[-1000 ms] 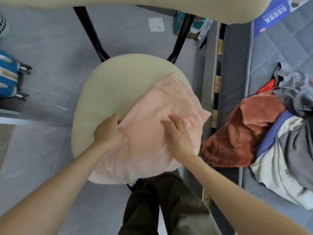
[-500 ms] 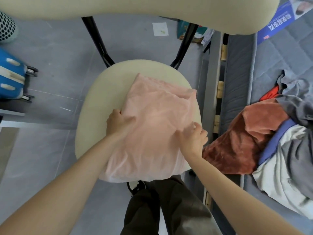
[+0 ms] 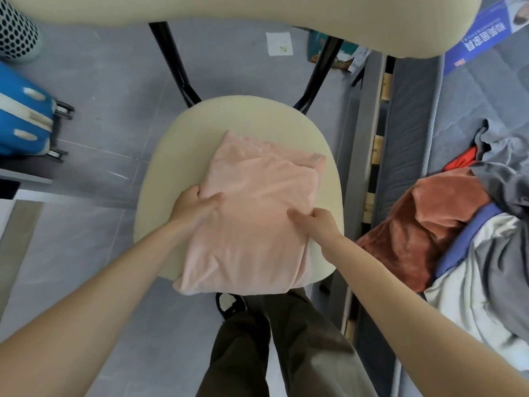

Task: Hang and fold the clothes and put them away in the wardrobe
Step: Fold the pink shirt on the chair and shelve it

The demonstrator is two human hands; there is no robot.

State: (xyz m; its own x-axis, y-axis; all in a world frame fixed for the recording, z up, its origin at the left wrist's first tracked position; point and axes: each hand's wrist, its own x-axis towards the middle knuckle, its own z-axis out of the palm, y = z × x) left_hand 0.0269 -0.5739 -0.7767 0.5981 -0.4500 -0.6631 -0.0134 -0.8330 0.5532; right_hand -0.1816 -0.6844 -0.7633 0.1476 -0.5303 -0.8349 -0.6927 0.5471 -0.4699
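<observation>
Grey tiled floor (image 3: 94, 247) fills the left half and the top middle of the frame. A grey quilted mattress (image 3: 458, 104) on a slatted bed frame runs down the right edge. A chair (image 3: 243, 116) with a cream padded seat and black legs stands in the centre, and its cream backrest stretches across the top of the frame. On the mattress at the right edge lies a loose pile of clothes (image 3: 446, 224) (a rust-coloured piece on the near side, with grey, white, blue-purple and red ones behind it). The folded pink garment (image 3: 257, 219) lies flat on the chair seat, right of the seat's middle. Its lower edge hangs slightly over the front of the seat, above the person's dark trousers (image 3: 286, 353). A blue suitcase (image 3: 20, 118) with small wheels sits at the left edge. The left hand (image 3: 191, 210) grips the garment's left side, with the thumb lying on top and the fingers curled round the edge. The right hand (image 3: 322, 226) holds the right side the same way, thumb on top and fingers wrapped over the fold. A blue leaflet (image 3: 481, 38) lies on the mattress at the upper right, and a small slip of paper (image 3: 279, 43) lies on the floor behind the chair.
</observation>
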